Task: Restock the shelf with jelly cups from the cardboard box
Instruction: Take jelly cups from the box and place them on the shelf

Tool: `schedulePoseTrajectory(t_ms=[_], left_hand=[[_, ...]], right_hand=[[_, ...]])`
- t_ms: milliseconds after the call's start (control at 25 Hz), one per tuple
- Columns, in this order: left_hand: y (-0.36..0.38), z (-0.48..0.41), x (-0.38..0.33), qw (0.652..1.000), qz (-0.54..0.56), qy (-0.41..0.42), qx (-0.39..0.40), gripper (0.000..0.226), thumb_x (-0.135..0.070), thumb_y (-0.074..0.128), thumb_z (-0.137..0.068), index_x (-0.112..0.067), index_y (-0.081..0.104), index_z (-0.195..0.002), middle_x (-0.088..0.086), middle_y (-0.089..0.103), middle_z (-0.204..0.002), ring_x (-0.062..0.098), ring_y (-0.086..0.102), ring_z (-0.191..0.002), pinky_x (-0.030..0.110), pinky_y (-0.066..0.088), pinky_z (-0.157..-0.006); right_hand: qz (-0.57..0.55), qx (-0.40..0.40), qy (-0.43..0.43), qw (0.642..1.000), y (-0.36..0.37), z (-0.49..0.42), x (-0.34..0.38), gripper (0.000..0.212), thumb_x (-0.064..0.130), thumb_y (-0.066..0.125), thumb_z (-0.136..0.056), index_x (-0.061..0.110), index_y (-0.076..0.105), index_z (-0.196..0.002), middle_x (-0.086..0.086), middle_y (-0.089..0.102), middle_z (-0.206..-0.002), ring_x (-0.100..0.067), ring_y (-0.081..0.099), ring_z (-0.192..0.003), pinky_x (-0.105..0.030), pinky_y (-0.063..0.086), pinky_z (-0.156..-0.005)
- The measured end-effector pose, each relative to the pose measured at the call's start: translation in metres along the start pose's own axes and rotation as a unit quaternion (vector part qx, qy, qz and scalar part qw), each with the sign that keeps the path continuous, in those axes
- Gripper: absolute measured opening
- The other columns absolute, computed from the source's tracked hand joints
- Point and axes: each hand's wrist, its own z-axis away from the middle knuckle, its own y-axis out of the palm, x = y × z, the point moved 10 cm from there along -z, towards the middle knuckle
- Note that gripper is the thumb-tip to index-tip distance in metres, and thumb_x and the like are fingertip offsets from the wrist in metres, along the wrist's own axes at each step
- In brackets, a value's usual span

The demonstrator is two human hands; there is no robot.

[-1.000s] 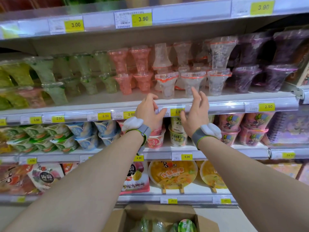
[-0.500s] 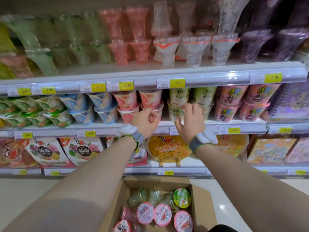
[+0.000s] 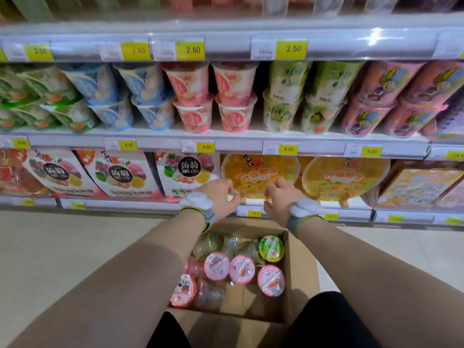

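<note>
An open cardboard box (image 3: 301, 272) stands on the floor below me, holding several jelly cups: pink-lidded ones (image 3: 242, 269), one green-lidded cup (image 3: 271, 248) and clear ones at the back. My left hand (image 3: 221, 197) and right hand (image 3: 278, 197) hover side by side above the box's far edge, in front of the bottom shelf. Both have loosely curled fingers and hold nothing. Stacked pink jelly cups (image 3: 195, 96) and green ones (image 3: 283, 96) fill the middle shelf (image 3: 238, 143) above.
Blue and green cups (image 3: 105, 96) sit left on the middle shelf, pink cartoon cups (image 3: 376, 101) right. Bagged jellies (image 3: 118, 172) and large round yellow tubs (image 3: 261, 174) line the bottom shelf. Pale floor lies left and right of the box. My dark-clothed knees flank its near side.
Both hands have dropped from the upper shelf of clear cups down past the middle shelf to just above the box. The view has tilted down, showing more of the box.
</note>
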Motion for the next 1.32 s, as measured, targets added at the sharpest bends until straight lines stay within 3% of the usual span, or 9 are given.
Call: schedulePoseTrajectory(t_ms=[200, 320, 440, 560, 760, 880, 1200, 1320], left_hand=[[0.068, 0.029, 0.023, 0.993, -0.043, 0.003, 0.107, 0.040, -0.051, 0.043, -0.091, -0.019, 0.054, -0.112, 0.004, 0.057, -0.109, 0.024, 0.054, -0.086, 0.032, 0.042, -0.067], [0.098, 0.044, 0.030, 0.987, -0.067, 0.006, 0.145, 0.042, -0.050, 0.044, -0.091, -0.018, 0.052, -0.117, 0.007, 0.053, -0.115, 0.025, 0.054, -0.092, 0.030, 0.035, -0.069], [0.134, 0.056, 0.044, 0.981, -0.047, -0.013, 0.186, 0.045, -0.050, 0.046, -0.089, -0.018, 0.049, -0.121, 0.008, 0.049, -0.119, 0.029, 0.054, -0.105, 0.033, 0.041, -0.078], [0.162, 0.071, 0.053, 0.976, -0.046, -0.025, 0.212, 0.050, -0.052, 0.050, -0.087, -0.019, 0.044, -0.124, 0.008, 0.046, -0.120, 0.031, 0.051, -0.109, 0.035, 0.040, -0.079], [0.204, 0.075, 0.057, 0.968, -0.029, -0.035, 0.245, 0.062, -0.049, 0.057, -0.083, -0.019, 0.036, -0.134, 0.008, 0.044, -0.132, 0.031, 0.047, -0.120, 0.041, 0.045, -0.091], [0.220, 0.076, 0.056, 0.969, -0.034, -0.025, 0.243, 0.066, -0.047, 0.062, -0.082, -0.018, 0.036, -0.134, 0.008, 0.044, -0.130, 0.029, 0.043, -0.122, 0.039, 0.043, -0.092], [0.240, 0.098, 0.093, 0.968, -0.053, -0.041, 0.240, 0.061, -0.047, 0.062, -0.080, -0.015, 0.040, -0.127, 0.008, 0.044, -0.123, 0.029, 0.043, -0.117, 0.036, 0.040, -0.091], [0.240, 0.112, 0.112, 0.969, -0.052, -0.064, 0.232, 0.058, -0.046, 0.062, -0.080, -0.013, 0.040, -0.123, 0.009, 0.045, -0.121, 0.030, 0.044, -0.113, 0.036, 0.039, -0.091]], right_hand=[[0.016, 0.161, 0.046, 0.986, 0.086, 0.018, -0.009, 0.032, 0.033, 0.047, -0.094, 0.023, 0.045, -0.124, -0.007, 0.038, -0.130, -0.034, 0.041, -0.123, -0.054, 0.044, -0.096], [0.023, 0.194, 0.038, 0.980, 0.115, 0.033, -0.011, 0.039, 0.036, 0.046, -0.095, 0.022, 0.043, -0.131, -0.005, 0.038, -0.134, -0.029, 0.036, -0.131, -0.044, 0.037, -0.104], [0.055, 0.254, 0.067, 0.963, 0.154, 0.045, -0.021, 0.040, 0.036, 0.042, -0.094, 0.025, 0.042, -0.132, -0.003, 0.041, -0.136, -0.021, 0.036, -0.129, -0.034, 0.032, -0.099], [0.073, 0.292, 0.066, 0.951, 0.177, 0.063, -0.019, 0.051, 0.043, 0.044, -0.093, 0.028, 0.035, -0.141, -0.002, 0.035, -0.145, -0.024, 0.032, -0.136, -0.042, 0.031, -0.108], [0.044, 0.315, 0.071, 0.946, 0.208, 0.076, -0.026, 0.060, 0.051, 0.058, -0.084, 0.029, 0.037, -0.136, -0.003, 0.040, -0.138, -0.029, 0.037, -0.131, -0.046, 0.042, -0.100], [0.044, 0.325, 0.051, 0.943, 0.226, 0.078, -0.026, 0.067, 0.053, 0.060, -0.083, 0.026, 0.035, -0.138, -0.004, 0.038, -0.140, -0.028, 0.035, -0.133, -0.044, 0.039, -0.103], [-0.006, 0.238, -0.094, 0.967, 0.251, 0.066, 0.027, 0.049, 0.045, 0.056, -0.087, 0.021, 0.048, -0.128, -0.006, 0.051, -0.127, -0.029, 0.046, -0.120, -0.038, 0.037, -0.098], [-0.040, 0.239, -0.153, 0.958, 0.258, 0.064, 0.063, 0.033, 0.038, 0.057, -0.087, 0.022, 0.053, -0.116, -0.003, 0.057, -0.121, -0.028, 0.053, -0.112, -0.035, 0.042, -0.086]])
